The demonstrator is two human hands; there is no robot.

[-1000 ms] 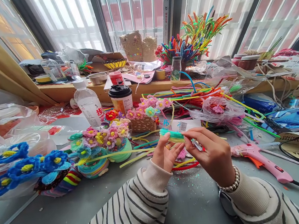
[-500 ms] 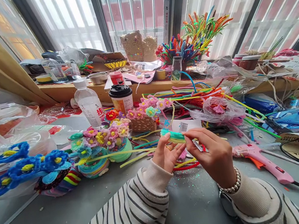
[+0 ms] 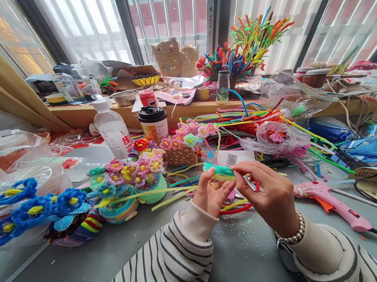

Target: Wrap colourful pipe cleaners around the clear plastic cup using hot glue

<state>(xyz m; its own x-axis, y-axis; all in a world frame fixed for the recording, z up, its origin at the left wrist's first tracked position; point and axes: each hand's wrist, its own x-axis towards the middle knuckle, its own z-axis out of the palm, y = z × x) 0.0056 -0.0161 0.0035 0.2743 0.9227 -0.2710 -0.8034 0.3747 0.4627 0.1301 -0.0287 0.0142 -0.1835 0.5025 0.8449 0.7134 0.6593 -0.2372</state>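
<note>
A small teal and yellow fuzzy piece (image 3: 220, 172) is held between my two hands above the grey table. My left hand (image 3: 211, 194) pinches its left end with the thumb on top and fingers beneath. My right hand (image 3: 268, 193) grips the right end between thumb and fingertips. A slim silvery tool (image 3: 249, 183) also shows within the right hand; its far part is hidden. Yellow and red pipe cleaners (image 3: 237, 207) lie just beneath and behind the hands.
A pink glue gun (image 3: 336, 201) lies to the right with its cord. Blue flowers (image 3: 36, 211) and small pots of flowers (image 3: 117, 206) stand left. Behind are a water bottle (image 3: 111, 131), a lidded cup (image 3: 153, 124), a woven basket (image 3: 180, 156) and piled pipe cleaners (image 3: 230, 121).
</note>
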